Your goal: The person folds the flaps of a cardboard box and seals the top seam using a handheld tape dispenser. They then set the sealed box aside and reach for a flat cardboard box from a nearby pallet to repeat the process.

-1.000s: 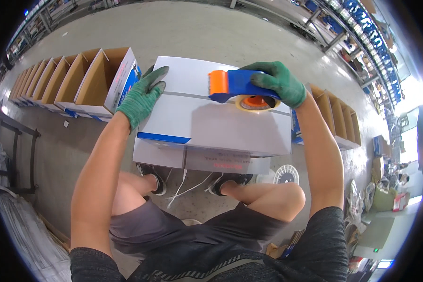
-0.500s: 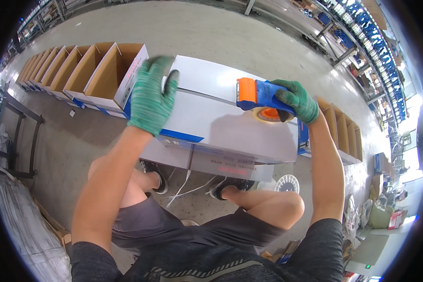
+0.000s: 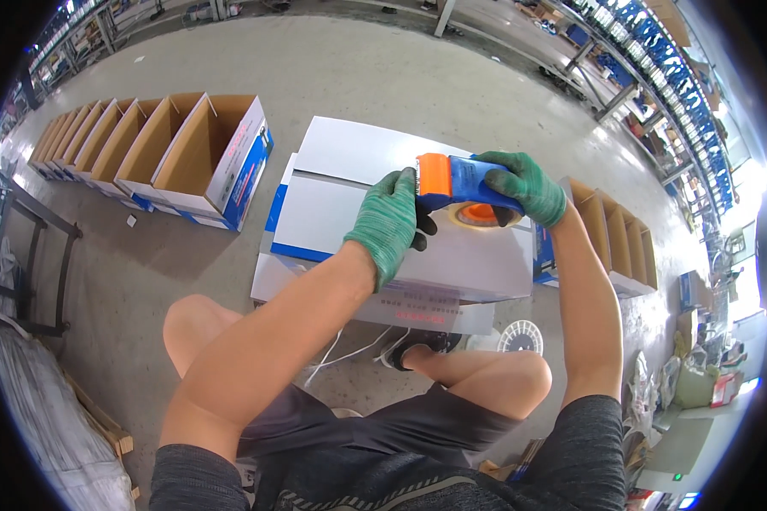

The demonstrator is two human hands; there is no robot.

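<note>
A blue and orange hand-held tape dispenser [image 3: 464, 177] with a roll of clear tape [image 3: 477, 215] is above a white carton [image 3: 332, 204]. My right hand [image 3: 524, 189], in a green glove with dark fingertips, is closed round the dispenser's back end. My left hand [image 3: 385, 223], gloved alike, is at its orange front edge with the fingers bent. What the left fingertips pinch, if anything, is hidden. The carton's top flaps are folded down, with a dark seam between them. It rests on another flat white carton [image 3: 273, 279] between my feet.
A row of open cartons [image 3: 243, 166] with brown insides stands at the left. More open cartons [image 3: 609, 226] stand at the right. A white round slotted object [image 3: 521, 337] is near my right knee. A dark metal frame [image 3: 30, 255] stands far left; racks [image 3: 605, 77] line the back right.
My left hand has moved right, from the carton's left end to the dispenser's front. The dispenser in my right hand has shifted slightly left and down.
</note>
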